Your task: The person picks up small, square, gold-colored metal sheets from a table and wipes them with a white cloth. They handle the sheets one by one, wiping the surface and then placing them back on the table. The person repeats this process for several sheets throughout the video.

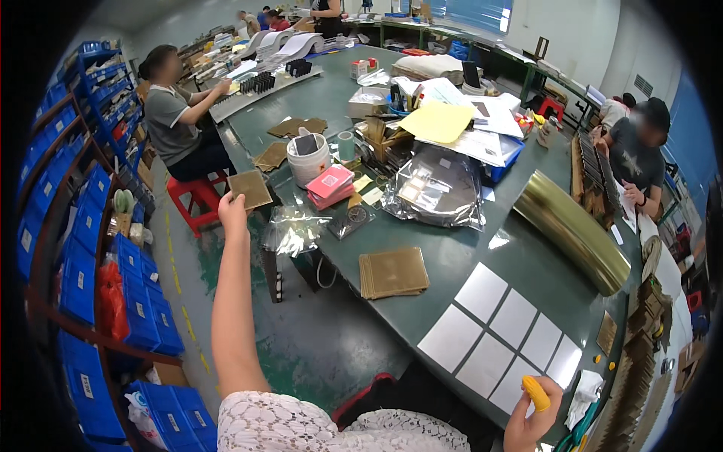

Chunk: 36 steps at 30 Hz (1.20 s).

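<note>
At the left table edge, my left hand (pixel 233 212) pinches a thin brown square plate (pixel 251 189) by its near left corner. My right hand (pixel 533 418) is low at the right, beside a grid of several silvery-white square sheets (pixel 482 294) on the green table. Its fingers are curled in toward the thumb, one wearing a yellow finger cot (pixel 536 393), and I see nothing held in them. A stack of similar brown square plates (pixel 393 273) lies on the table between my hands.
Left of centre stand a white bucket (pixel 307 162), pink cards (pixel 330 184) and plastic bags (pixel 437 188). A large gold roll (pixel 572 233) lies at the right. Blue bins (pixel 83 279) line the left. One person sits on a red stool (pixel 197 200); another works at the right.
</note>
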Available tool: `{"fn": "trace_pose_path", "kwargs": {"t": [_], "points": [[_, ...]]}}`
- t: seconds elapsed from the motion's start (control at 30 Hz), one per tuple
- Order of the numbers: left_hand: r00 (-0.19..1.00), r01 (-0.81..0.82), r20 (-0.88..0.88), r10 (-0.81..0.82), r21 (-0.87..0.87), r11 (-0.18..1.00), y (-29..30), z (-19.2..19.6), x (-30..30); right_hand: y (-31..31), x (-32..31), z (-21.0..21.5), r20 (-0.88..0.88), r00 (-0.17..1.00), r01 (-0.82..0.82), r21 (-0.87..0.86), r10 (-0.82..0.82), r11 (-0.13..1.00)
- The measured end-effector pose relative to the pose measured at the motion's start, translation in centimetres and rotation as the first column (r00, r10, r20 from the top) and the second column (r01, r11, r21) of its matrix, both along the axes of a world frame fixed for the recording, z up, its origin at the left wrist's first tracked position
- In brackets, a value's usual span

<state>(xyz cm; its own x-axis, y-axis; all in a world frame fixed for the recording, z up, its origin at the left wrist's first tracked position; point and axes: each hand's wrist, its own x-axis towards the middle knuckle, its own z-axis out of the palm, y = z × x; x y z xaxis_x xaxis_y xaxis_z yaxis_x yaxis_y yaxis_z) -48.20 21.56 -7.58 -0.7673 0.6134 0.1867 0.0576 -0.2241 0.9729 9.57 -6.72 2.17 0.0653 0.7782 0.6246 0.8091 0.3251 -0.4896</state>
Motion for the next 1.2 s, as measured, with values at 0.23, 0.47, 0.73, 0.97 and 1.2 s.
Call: {"fn": "trace_pose_path", "kwargs": {"t": [0.23, 0.47, 0.73, 0.97, 1.2], "points": [[0.99, -0.019, -0.137, 0.021, 0.013, 1.0, 9.6, 0.5, -7.6, 1.3, -1.0, -0.3, 0.038, 0.999, -0.009, -0.14, 0.015, 0.99], [0.727, -0.421, -0.684, 0.062, -0.372, 0.827, 11.9, 1.4, -4.7, 2.7, 0.0, -0.3, 0.105, 0.988, -0.107, -0.069, 0.114, 0.992], [0.947, 0.131, -0.306, -0.101, 0.08, 0.988, -0.5, 1.5, 3.7, 3.9, 9.8, 1.6, 0.322, 0.94, 0.142, -0.069, -0.113, 0.987], [0.813, 0.452, -0.437, -0.386, 0.055, 0.89, -6.1, 7.8, 22.7, 3.8, 25.6, 0.0, 0.541, 0.799, 0.481, -0.315, -0.262, 0.818], [0.688, 0.609, -0.489, -0.536, -0.013, 0.793, -9.5, 10.0, 31.0, 6.7, 31.2, -4.8, 0.735, 0.666, 0.438, -0.246, -0.128, 0.865]]}}
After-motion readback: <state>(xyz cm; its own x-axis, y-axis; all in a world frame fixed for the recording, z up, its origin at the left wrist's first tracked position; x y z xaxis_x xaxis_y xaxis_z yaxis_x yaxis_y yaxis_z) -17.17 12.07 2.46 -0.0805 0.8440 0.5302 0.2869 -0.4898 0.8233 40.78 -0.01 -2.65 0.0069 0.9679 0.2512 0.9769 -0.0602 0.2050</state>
